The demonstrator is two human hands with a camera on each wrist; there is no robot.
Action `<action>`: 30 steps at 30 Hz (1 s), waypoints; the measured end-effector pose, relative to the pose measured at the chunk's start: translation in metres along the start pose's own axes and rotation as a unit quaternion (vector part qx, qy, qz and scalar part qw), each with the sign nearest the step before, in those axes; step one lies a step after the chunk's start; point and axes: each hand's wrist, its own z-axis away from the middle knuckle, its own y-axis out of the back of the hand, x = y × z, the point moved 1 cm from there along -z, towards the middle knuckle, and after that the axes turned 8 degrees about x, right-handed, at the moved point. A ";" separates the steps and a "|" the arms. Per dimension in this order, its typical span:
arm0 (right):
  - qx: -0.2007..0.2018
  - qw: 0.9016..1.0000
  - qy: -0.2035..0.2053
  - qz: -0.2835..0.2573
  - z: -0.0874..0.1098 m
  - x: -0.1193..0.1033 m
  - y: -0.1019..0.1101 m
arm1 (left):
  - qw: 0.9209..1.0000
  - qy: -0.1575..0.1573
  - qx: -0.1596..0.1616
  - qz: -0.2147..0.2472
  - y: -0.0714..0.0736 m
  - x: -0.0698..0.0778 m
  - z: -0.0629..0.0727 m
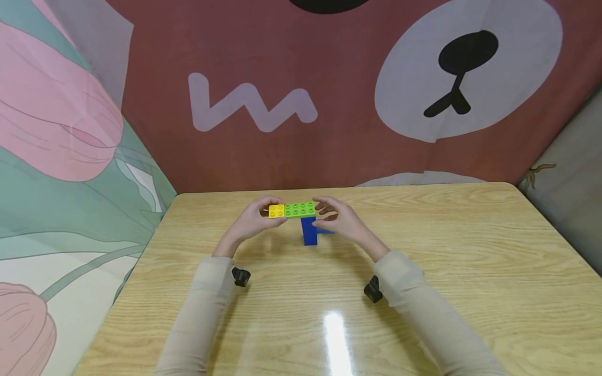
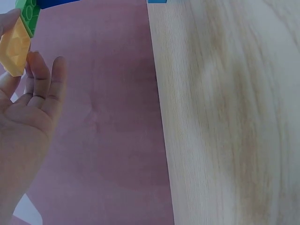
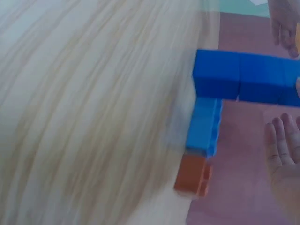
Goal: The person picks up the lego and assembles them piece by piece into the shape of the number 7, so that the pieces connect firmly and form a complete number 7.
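A toy building-brick structure stands near the table's far edge. Its blue column [image 1: 309, 231] carries a green brick [image 1: 299, 210], with a yellow brick [image 1: 276, 211] sticking out at the left end. My left hand [image 1: 254, 218] pinches the yellow brick between thumb and fingers, its other fingers loosely extended in the left wrist view. At the opposite end, my right hand [image 1: 342, 222] has its fingertips by the green brick and its thumb against the column's upper part. A lighter blue brick [image 3: 202, 124] and an orange-brown brick [image 3: 191, 174] line up at the column's base.
The wooden table [image 1: 291, 324] spreads around the structure, with a bright reflection in front. A printed cloth [image 1: 263, 162] hangs directly behind its far edge. Small black devices [image 1: 241, 277] are worn at both wrists.
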 end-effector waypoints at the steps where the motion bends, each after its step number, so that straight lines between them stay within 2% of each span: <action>1: -0.004 1.000 0.000 0.007 0.000 0.003 0.001 | 1.000 0.001 -0.001 -0.001 0.000 0.000 0.000; 5: -0.021 0.999 -0.005 0.046 0.001 0.016 0.006 | 1.000 0.006 -0.003 -0.002 0.001 0.000 0.002; 9: -0.021 0.996 -0.033 0.075 0.003 0.028 0.011 | 1.000 0.007 -0.002 -0.003 0.003 -0.001 0.002; 15: -0.023 0.994 -0.068 0.083 0.003 0.042 0.014 | 1.000 0.007 0.000 -0.009 0.006 -0.004 0.003; 22: -0.025 0.992 -0.065 0.108 0.001 0.047 0.014 | 1.000 0.013 -0.001 -0.004 0.009 -0.008 0.004; 30: -0.041 0.984 -0.053 0.164 -0.002 0.047 0.011 | 1.000 0.022 0.000 0.000 0.012 -0.009 0.005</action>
